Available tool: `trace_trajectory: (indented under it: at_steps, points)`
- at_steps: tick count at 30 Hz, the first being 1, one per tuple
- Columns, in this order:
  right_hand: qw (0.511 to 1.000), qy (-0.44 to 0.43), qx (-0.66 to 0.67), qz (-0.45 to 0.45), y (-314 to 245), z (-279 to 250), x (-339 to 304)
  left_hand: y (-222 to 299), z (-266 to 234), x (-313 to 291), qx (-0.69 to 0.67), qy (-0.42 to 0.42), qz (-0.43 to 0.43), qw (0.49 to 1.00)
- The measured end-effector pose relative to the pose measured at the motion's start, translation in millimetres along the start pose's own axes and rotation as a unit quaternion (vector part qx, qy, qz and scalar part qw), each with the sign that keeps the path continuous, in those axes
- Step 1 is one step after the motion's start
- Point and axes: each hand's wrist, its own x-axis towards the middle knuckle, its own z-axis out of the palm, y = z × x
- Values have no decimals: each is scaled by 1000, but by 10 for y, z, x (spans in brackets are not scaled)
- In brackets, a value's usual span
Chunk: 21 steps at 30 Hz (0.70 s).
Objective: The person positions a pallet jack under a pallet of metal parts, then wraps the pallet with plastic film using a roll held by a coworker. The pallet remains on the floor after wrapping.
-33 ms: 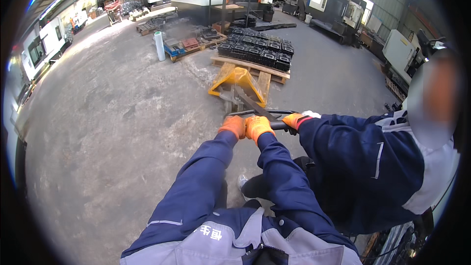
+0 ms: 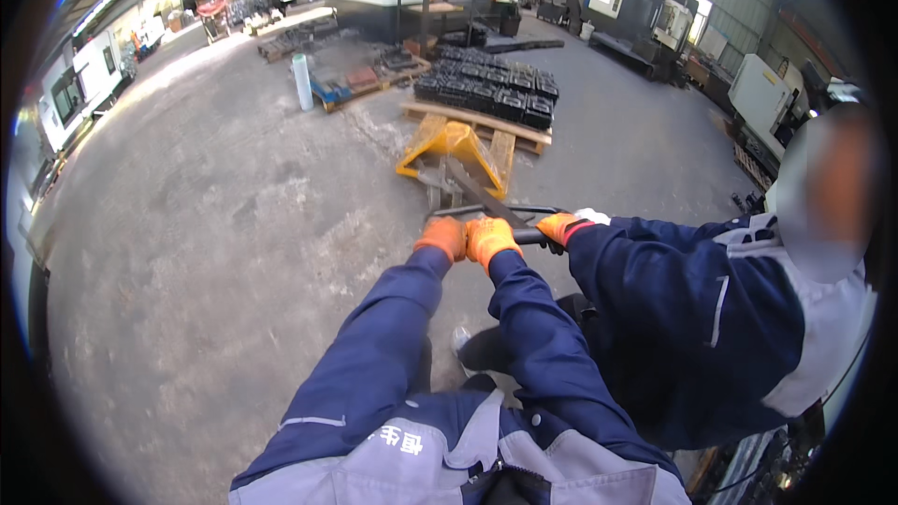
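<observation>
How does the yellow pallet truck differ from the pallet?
The truck is yellow; the pallet is pale brown. The truck's body rises to a peak; the pallet is flat. The truck has a handle, gripped by the person's left hand and right hand; the pallet has none. Both sit low.

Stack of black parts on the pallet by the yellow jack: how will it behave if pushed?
Probably heavy: the stack of black parts is densely packed and looks metallic. Tipping seems unlikely, since it sits low and broad on the wooden pallet. Individual parts might shift under a jolt, as they appear to be separate pieces in rows.
</observation>
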Motion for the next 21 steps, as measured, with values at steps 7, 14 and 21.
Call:
trace_trajectory:
  at_steps: [7, 14, 21]
  points:
    - [1000, -6, 14, 23, 67, 32, -499, 270, -70, -273, -11, -81, 28, 996]
    - [993, -77, 74, 47, 529, -131, -961, 678, -227, -198, -82, -163, 180, 967]
    - [988, -130, 71, 45, 933, -110, -1123, 1169, -192, -53, -84, -271, 194, 939]
